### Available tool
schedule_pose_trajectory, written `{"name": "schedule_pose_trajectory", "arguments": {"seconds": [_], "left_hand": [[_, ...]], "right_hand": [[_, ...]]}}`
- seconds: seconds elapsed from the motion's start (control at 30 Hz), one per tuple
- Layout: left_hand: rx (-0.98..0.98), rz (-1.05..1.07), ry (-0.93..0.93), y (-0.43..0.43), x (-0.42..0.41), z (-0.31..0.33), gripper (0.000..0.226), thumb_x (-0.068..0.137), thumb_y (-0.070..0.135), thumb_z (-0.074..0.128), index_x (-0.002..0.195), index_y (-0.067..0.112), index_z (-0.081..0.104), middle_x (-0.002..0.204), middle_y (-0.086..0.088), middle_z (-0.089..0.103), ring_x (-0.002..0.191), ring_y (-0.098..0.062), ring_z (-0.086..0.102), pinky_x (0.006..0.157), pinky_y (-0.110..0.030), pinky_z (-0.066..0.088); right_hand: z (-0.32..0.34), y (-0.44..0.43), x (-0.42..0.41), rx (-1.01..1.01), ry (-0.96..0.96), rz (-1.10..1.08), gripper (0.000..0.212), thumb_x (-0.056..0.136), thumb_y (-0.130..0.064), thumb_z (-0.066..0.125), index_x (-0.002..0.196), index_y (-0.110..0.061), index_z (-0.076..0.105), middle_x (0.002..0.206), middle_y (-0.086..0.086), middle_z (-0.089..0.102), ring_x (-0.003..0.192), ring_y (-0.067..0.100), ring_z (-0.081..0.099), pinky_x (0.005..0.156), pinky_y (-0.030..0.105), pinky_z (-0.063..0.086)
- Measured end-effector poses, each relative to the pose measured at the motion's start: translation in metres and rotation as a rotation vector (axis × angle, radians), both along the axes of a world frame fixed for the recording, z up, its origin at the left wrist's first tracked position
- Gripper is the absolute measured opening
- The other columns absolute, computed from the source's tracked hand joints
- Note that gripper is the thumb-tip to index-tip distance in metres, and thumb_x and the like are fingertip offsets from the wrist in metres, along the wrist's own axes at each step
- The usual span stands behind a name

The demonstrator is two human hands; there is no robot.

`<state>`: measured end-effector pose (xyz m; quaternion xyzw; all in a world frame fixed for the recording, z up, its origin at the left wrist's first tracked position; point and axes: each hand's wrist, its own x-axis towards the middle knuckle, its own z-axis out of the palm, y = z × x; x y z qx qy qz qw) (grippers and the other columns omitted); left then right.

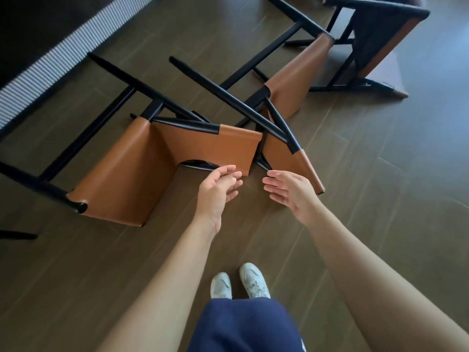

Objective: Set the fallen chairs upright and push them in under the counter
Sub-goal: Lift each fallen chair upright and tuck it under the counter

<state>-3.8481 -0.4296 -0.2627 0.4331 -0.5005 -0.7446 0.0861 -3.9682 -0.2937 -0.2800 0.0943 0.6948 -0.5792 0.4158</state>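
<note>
Dark brown plank floor is recorded across the whole view. A pale ribbed panel runs diagonally along the upper left, with a black surface beyond it.

Three fallen chairs are noted, all with black round-tube frames and tan leather.
- The nearest chair is lying on its side at left centre. Its legs are pointed toward the ribbed panel and its tan leather is turned toward the person.
- The middle chair is tipped over just right of it. The black tubes of the two are crossed over one another, so the frames cannot be cleanly told apart.
- The far chair is lying at upper right, with its dark underside shown and a tan edge along it.

Two bare forearms are stretched forward and down.
- The left hand is held at the lower edge of the nearest chair's tan leather. Its grip is spread, fingers loosely bent, and nothing is held. Contact cannot be told.
- The right hand is held just beside a tan-wrapped leg. Its grip is spread with fingers nearly straight, and nothing is clasped.

Navy cloth and pale grey sneakers are seen at the bottom.
</note>
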Motion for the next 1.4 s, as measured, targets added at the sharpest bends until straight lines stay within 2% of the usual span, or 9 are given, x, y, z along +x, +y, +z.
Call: {"name": "schedule_pose_trajectory", "arguments": {"seconds": [0.23,0.53,0.67,0.93,1.1,1.13,1.2,1.27,1.4], "left_hand": [[0.006,0.056,-0.010,-0.009,-0.044,-0.143,0.021,0.092,0.009,0.055,0.105,0.020,0.067,0.103,0.000,0.074,0.099,-0.016,0.069,0.089,-0.033,0.054],[-0.083,0.079,0.004,-0.042,-0.103,-0.337,0.019,0.093,0.009,0.055,0.100,0.022,0.068,0.107,-0.001,0.071,0.105,-0.018,0.065,0.097,-0.035,0.051],[-0.111,0.041,0.020,-0.051,-0.130,-0.390,0.025,0.095,0.010,0.054,0.115,0.019,0.066,0.120,-0.002,0.065,0.110,-0.016,0.061,0.099,-0.033,0.048],[-0.093,0.029,0.044,-0.048,-0.163,-0.432,0.026,0.094,0.014,0.056,0.118,0.017,0.066,0.117,-0.002,0.067,0.108,-0.015,0.062,0.099,-0.034,0.049],[-0.082,0.009,0.044,-0.044,-0.168,-0.438,0.024,0.095,0.013,0.054,0.116,0.017,0.064,0.120,-0.005,0.066,0.109,-0.017,0.062,0.092,-0.032,0.049],[-0.091,0.005,0.045,-0.045,-0.168,-0.438,0.024,0.095,0.013,0.054,0.116,0.018,0.064,0.119,-0.005,0.066,0.109,-0.017,0.062,0.092,-0.032,0.049],[-0.104,-0.001,0.038,-0.048,-0.166,-0.439,0.025,0.094,0.014,0.054,0.117,0.018,0.064,0.118,-0.005,0.066,0.110,-0.017,0.061,0.095,-0.033,0.049],[-0.113,0.000,0.037,-0.051,-0.164,-0.438,0.026,0.094,0.013,0.054,0.117,0.018,0.064,0.117,-0.005,0.066,0.110,-0.017,0.060,0.095,-0.033,0.049],[-0.159,-0.015,0.036,-0.047,-0.160,-0.440,0.025,0.093,0.012,0.054,0.115,0.018,0.064,0.113,-0.004,0.066,0.108,-0.018,0.060,0.099,-0.036,0.047]], "right_hand": [[-0.147,-0.027,-0.047,0.085,0.026,0.027,0.024,0.096,-0.019,0.056,0.114,-0.011,0.070,0.104,0.004,0.074,0.096,0.017,0.071,0.080,0.029,0.056],[-0.354,-0.077,-0.113,0.021,0.105,-0.084,0.032,0.101,-0.013,0.048,0.131,-0.010,0.058,0.128,0.011,0.062,0.116,0.024,0.061,0.096,0.035,0.052],[-0.410,-0.095,-0.137,0.010,0.146,-0.067,0.036,0.102,-0.012,0.047,0.138,-0.013,0.051,0.133,0.008,0.057,0.112,0.015,0.056,0.089,0.029,0.050],[-0.446,-0.119,-0.163,-0.029,0.362,-0.015,0.035,0.102,-0.030,0.050,0.135,-0.018,0.054,0.134,-0.002,0.054,0.124,0.013,0.050,0.109,0.035,0.041],[-0.454,-0.130,-0.171,-0.058,0.400,-0.017,0.042,0.097,-0.044,0.055,0.131,-0.020,0.058,0.112,-0.010,0.055,0.107,0.010,0.051,0.096,0.030,0.044],[-0.455,-0.133,-0.172,-0.053,0.412,-0.029,0.038,0.096,-0.045,0.055,0.124,-0.021,0.062,0.108,-0.010,0.057,0.106,0.011,0.053,0.093,0.029,0.044],[-0.458,-0.137,-0.171,-0.026,0.444,-0.063,0.021,0.096,-0.046,0.055,0.092,-0.028,0.066,0.090,-0.010,0.060,0.096,0.013,0.057,0.086,0.031,0.046],[-0.461,-0.137,-0.166,-0.020,0.478,-0.071,0.026,0.097,-0.044,0.055,0.076,-0.029,0.060,0.078,-0.005,0.058,0.086,0.015,0.056,0.081,0.034,0.047],[-0.461,-0.132,-0.155,-0.039,0.483,-0.101,0.039,0.097,-0.041,0.056,0.094,-0.004,0.065,0.088,0.020,0.062,0.085,0.025,0.057,0.078,0.036,0.045]]}}
